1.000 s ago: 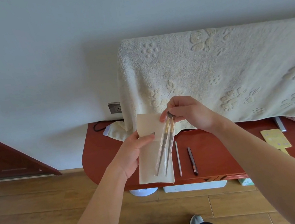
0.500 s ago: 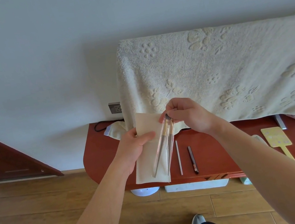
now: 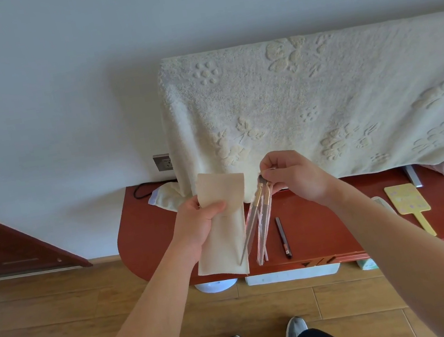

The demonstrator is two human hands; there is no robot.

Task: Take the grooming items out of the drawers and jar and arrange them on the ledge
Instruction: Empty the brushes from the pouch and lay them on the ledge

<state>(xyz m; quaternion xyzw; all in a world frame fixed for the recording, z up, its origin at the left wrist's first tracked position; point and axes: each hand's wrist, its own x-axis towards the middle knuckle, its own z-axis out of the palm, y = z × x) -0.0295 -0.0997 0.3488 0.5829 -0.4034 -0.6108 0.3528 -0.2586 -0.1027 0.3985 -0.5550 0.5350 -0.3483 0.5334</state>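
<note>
My left hand [image 3: 198,225] grips a beige cloth pouch [image 3: 223,244] that hangs down in front of the red ledge [image 3: 327,227]. My right hand [image 3: 294,175] pinches the tops of several thin makeup brushes [image 3: 260,226], which hang just right of the pouch with their handles pointing down. A dark pencil [image 3: 283,237] lies on the ledge to the right of the brushes. Further right on the ledge are a white comb [image 3: 382,204] and a yellow hand mirror [image 3: 410,203].
A cream towel [image 3: 321,104] with flower patterns drapes over something above the ledge. A wall socket [image 3: 162,162] and a black cable [image 3: 145,188] sit at the ledge's left end. White items stand on the wooden floor under the ledge.
My right hand has drawn the brushes to the right, off the front of the pouch. The pouch stays in my left hand.
</note>
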